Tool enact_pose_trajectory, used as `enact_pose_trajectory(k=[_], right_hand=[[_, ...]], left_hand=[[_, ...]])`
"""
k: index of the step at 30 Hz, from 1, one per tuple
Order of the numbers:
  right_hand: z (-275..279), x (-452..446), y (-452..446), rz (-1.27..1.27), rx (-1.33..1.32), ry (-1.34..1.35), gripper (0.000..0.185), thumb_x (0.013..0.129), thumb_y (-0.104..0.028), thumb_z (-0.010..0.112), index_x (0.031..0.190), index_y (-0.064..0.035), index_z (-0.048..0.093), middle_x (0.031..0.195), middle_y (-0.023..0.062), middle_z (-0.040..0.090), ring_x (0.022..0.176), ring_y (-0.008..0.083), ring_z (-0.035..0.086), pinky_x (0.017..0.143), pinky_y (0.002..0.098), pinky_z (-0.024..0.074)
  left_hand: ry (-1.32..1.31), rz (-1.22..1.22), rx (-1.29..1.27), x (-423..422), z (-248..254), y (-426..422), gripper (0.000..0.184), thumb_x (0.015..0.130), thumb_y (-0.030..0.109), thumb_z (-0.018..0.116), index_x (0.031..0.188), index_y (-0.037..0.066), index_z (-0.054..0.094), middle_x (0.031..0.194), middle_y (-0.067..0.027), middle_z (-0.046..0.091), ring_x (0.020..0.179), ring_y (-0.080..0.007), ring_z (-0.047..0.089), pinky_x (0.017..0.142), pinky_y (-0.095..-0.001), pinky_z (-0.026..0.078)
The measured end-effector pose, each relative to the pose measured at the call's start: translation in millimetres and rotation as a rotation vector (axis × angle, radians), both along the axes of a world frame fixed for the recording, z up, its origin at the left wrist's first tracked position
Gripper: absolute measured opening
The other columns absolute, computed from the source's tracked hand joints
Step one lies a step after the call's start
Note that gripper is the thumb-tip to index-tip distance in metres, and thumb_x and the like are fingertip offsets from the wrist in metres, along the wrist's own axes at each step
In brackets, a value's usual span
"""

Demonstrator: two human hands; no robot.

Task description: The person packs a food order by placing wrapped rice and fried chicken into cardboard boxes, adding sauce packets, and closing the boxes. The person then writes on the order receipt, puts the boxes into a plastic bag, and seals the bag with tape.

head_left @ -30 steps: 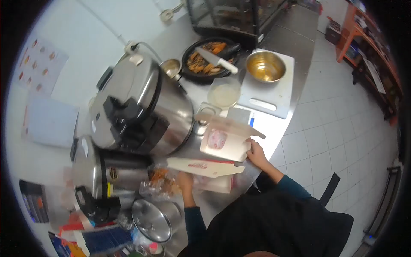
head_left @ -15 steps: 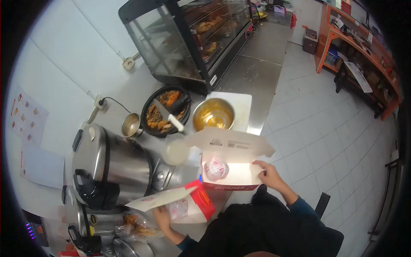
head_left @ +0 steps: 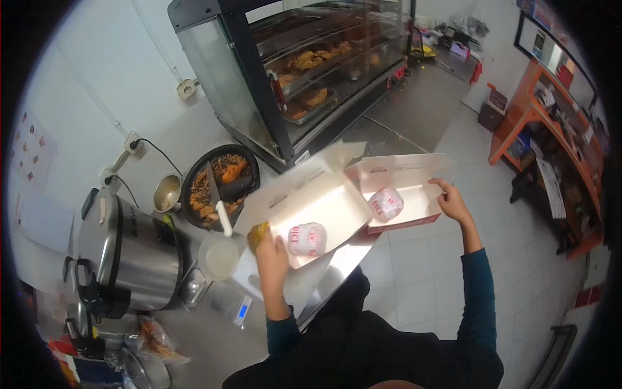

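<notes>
Two open cardboard boxes are held up side by side over the counter's edge. My left hand (head_left: 271, 259) grips the near left corner of the left box (head_left: 330, 204), fingers closed on its wall. Inside that box lies a round packet (head_left: 307, 240) in printed white wrap. My right hand (head_left: 451, 200) pinches the right side of the other box (head_left: 418, 188), which holds a similar wrapped packet (head_left: 389, 204). The lids of both boxes stand up on the far side, and the boxes touch or overlap where they meet.
Left of the boxes are a black stone dish (head_left: 194, 194) with food and a knife (head_left: 219, 201), a small metal bowl (head_left: 168, 192) and a steel cooker (head_left: 139, 253). A glass display cabinet (head_left: 240, 97) stands behind. An orange shelf (head_left: 518, 123) is at the right.
The view has swung toward the display cabinet. Both hands have lifted their boxes and moved them along the counter; the left box has come up beside the right one, its lid now open.
</notes>
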State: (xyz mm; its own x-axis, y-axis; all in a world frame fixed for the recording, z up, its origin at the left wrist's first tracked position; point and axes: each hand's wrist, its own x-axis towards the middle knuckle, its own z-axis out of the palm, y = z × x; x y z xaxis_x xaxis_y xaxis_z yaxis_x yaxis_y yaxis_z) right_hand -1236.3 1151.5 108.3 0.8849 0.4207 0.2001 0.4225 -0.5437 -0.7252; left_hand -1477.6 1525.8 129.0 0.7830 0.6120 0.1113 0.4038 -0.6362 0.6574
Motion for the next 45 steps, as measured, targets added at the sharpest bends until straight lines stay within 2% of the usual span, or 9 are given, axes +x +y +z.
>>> enact_pose_trajectory(k=[11,23,27,32,33,35,36,38,45], right_hand=[[-50.3,286.7,21.0,0.159,-0.184,-0.157,0.046,0.058,0.016,0.032,0.091,-0.0051,0.055,0.087,0.0044,0.059,0.057,0.0079,0.041,0.050,0.0208,0.0331],[-141.7,460.6,88.5,0.381,-0.037,-0.058,0.046,0.060,0.017,0.036,0.094,-0.0045,0.056,0.085,0.0121,0.058,0.081,0.0196,0.053,0.076,0.0260,0.0402],[-145.8,501.9,90.1,0.455,-0.076,-0.015,0.025,0.081,0.004,0.037,0.099,0.0002,0.055,0.095,0.0059,0.056,0.090,0.0153,0.051,0.080,0.0267,0.0394],[-132.6,477.6,94.6,0.207,0.139,-0.097,0.021,0.086,-0.007,0.048,0.104,0.0005,0.055,0.113,0.0130,0.052,0.110,0.0248,0.046,0.094,0.0356,0.0343],[-126.1,463.5,94.3,0.174,0.152,-0.241,0.021,0.086,-0.008,0.048,0.104,0.0005,0.055,0.113,0.0133,0.052,0.110,0.0256,0.047,0.094,0.0359,0.0342],[-114.3,426.9,91.7,0.092,0.230,-0.324,0.021,0.087,-0.009,0.048,0.103,0.0007,0.055,0.112,0.0137,0.052,0.109,0.0264,0.047,0.094,0.0364,0.0343],[-104.1,404.9,93.7,0.046,0.292,-0.266,0.021,0.087,-0.010,0.049,0.103,0.0010,0.055,0.112,0.0139,0.052,0.108,0.0263,0.047,0.094,0.0366,0.0345],[-89.8,368.6,89.8,0.021,0.277,-0.268,0.021,0.087,-0.008,0.048,0.104,0.0020,0.054,0.112,0.0142,0.052,0.107,0.0261,0.048,0.093,0.0364,0.0355],[-107.6,314.2,66.1,-0.046,0.366,-0.382,0.025,0.089,-0.007,0.043,0.111,0.0047,0.047,0.112,0.0156,0.051,0.102,0.0254,0.049,0.090,0.0341,0.0375]], left_hand=[[0.117,0.099,-0.315,207.4,-76.6,-28.2,0.047,0.080,0.002,0.042,0.125,-0.002,0.030,0.122,-0.0252,0.038,0.103,-0.0435,0.048,0.086,-0.0455,0.041],[0.031,0.163,-0.408,308.1,-181.4,-50.0,0.064,0.084,0.020,0.051,0.131,-0.009,0.018,0.128,-0.0319,0.032,0.114,-0.0426,0.039,0.098,-0.0433,0.032],[-0.116,-0.016,-0.381,320.0,-143.4,-68.8,0.080,0.083,0.027,0.055,0.130,-0.016,0.006,0.130,-0.0364,0.026,0.122,-0.0451,0.029,0.103,-0.0394,0.022],[-0.047,-0.738,-0.698,227.5,-21.6,29.4,0.042,0.092,0.024,0.043,0.127,0.002,0.038,0.128,-0.0152,0.043,0.118,-0.0259,0.042,0.100,-0.0346,0.032],[-0.176,-0.624,-0.944,199.8,-7.5,59.1,0.037,0.091,0.020,0.044,0.122,0.000,0.044,0.120,-0.0141,0.050,0.109,-0.0227,0.050,0.095,-0.0340,0.037],[-0.270,-0.183,-0.348,145.3,17.7,114.9,0.021,0.086,0.010,0.046,0.099,-0.003,0.057,0.107,-0.0116,0.056,0.087,-0.0217,0.059,0.081,-0.0351,0.046],[-0.531,0.188,-0.419,123.4,9.1,136.6,0.015,0.082,0.007,0.049,0.089,-0.002,0.058,0.100,-0.0111,0.058,0.079,-0.0190,0.059,0.072,-0.0323,0.047],[-0.271,1.003,0.310,80.6,3.2,163.4,0.032,0.082,0.011,0.054,0.111,0.001,0.049,0.071,-0.0053,0.059,0.062,-0.0102,0.054,0.060,-0.0249,0.043],[-0.844,1.265,0.209,3.5,-2.3,126.9,0.068,0.085,0.009,0.050,0.138,0.007,0.008,0.058,-0.0021,0.055,0.053,-0.0065,0.047,0.058,-0.0205,0.039]])
